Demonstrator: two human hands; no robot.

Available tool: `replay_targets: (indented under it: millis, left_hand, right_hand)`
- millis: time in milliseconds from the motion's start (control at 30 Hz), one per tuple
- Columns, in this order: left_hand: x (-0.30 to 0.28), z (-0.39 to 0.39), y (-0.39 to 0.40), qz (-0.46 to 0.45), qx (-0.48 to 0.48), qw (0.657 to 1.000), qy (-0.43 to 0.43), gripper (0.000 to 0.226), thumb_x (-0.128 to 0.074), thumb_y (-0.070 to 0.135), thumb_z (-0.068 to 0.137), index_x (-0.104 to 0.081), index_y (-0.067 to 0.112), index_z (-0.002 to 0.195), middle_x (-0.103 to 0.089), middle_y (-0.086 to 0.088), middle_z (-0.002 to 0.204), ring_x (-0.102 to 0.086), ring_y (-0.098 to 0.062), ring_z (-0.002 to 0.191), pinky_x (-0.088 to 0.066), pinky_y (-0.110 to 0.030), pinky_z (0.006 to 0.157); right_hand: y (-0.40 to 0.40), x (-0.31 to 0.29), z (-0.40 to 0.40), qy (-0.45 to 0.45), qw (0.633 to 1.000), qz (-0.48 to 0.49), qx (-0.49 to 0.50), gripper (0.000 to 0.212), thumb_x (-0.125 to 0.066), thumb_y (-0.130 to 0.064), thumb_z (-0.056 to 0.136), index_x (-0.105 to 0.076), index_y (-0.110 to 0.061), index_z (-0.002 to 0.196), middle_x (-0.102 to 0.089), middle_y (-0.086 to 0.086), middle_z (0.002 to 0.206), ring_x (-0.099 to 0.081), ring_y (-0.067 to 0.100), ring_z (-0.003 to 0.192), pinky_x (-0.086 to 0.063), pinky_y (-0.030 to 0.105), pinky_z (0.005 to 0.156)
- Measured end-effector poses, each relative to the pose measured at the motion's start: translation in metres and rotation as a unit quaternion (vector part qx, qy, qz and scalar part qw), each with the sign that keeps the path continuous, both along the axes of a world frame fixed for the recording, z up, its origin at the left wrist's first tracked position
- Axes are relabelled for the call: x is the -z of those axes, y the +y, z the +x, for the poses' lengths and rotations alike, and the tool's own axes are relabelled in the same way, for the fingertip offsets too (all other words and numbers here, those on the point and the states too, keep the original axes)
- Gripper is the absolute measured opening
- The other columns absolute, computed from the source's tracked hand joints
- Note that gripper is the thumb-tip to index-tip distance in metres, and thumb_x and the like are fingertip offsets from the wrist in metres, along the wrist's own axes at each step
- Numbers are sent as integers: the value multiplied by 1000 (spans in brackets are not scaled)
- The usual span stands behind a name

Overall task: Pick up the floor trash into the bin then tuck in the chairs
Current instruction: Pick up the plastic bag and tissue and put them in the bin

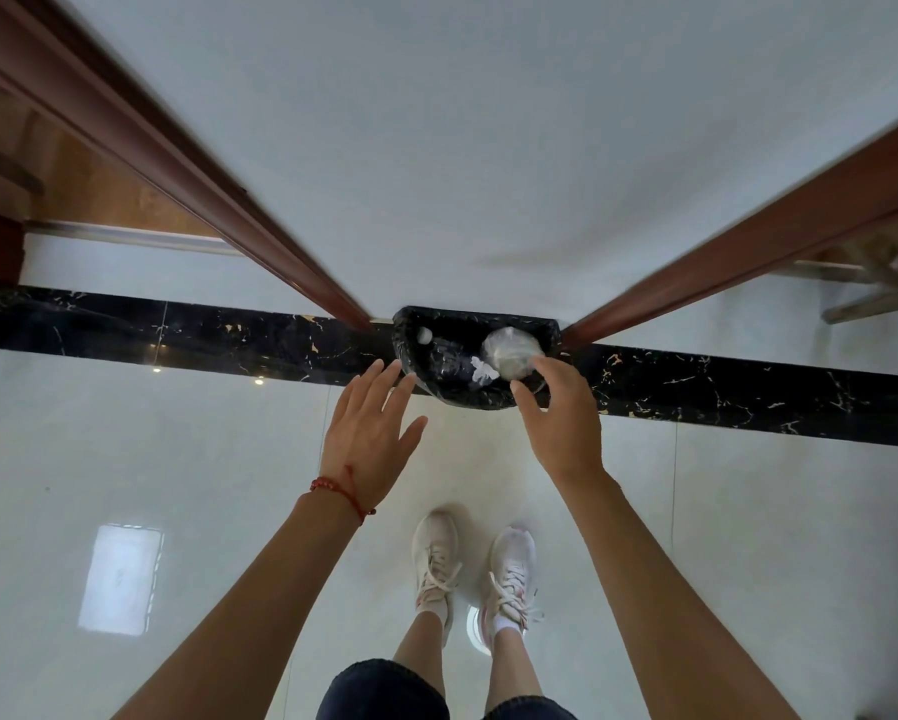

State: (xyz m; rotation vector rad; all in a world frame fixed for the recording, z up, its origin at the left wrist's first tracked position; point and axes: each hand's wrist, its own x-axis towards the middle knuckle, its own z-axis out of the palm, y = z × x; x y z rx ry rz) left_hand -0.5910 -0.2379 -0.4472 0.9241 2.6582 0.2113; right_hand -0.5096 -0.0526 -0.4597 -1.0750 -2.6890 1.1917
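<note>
The person stands over a bin [475, 356] lined with a black bag, set against the wall between two dark wooden door frames. Both hands hang just above its rim. The left hand [371, 433] is spread flat with straight fingers, its grip released and holding nothing. The right hand [558, 413] has its fingers loosely bent over the bin's right side, just beside a crumpled clear plastic wrapper [512, 353]; whether they pinch it or have let it go is hard to tell, though the wrapper appears to lie inside the bag. Also in the bin are a plastic bottle [439, 350] and a scrap of white paper [483, 374]. The pale tiled floor [177, 459] around the person's shoes [470, 563] shows no litter here, so the trash step looks nearly done. No chairs are clearly in view; tucking them in is still left.
</note>
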Motion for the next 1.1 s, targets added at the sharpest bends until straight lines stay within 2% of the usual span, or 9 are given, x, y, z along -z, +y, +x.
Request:
replay_targets:
  millis: [133,267,467,667,900,1100]
  left_hand:
    - [-16,3,2,-1,7,1000,3,51,-37,36,84,-57,4,117,-61,-17,121,-55,-35,116,-38,-50,96]
    - [-40,7,2,0,4,1000,1,51,-36,36,85,-56,4,118,-61,-16,122,-54,-35,117,-36,-49,98]
    - [-95,21,2,8,-7,1000,-8,53,-35,37,85,-54,2,120,-59,-18,124,-52,-37,118,-38,-53,98]
    - [-157,42,4,21,-20,1000,10,54,-34,39,86,-55,4,121,-59,-17,125,-52,-35,119,-33,-49,100]
    - [-229,58,20,51,-6,997,52,51,-38,37,85,-56,4,119,-61,-16,122,-55,-34,116,-42,-53,95]
    - [-268,66,30,29,12,997,69,53,-35,39,83,-58,4,115,-63,-17,118,-58,-35,112,-46,-50,91]
  right_hand:
    - [-3,-20,21,2,986,126,-109,41,-59,-25,82,-58,-4,117,-62,16,116,-58,33,107,-52,39,82]
    - [0,-45,40,-34,976,173,-127,45,-48,-35,86,-57,-5,118,-62,17,118,-58,32,109,-50,40,87]
    - [4,-100,63,-56,979,166,-104,53,-38,-42,87,-58,-3,118,-60,18,122,-56,34,113,-47,43,92]
    - [7,-161,79,-26,979,175,-97,49,-45,-39,87,-57,-3,120,-58,17,125,-53,33,116,-44,43,94]
    - [13,-224,87,30,978,190,-87,51,-42,-39,87,-58,-1,117,-60,17,121,-55,32,113,-47,44,93]
    - [14,-261,98,44,977,189,-84,52,-40,-40,87,-58,-2,117,-60,16,122,-55,31,114,-46,44,93]
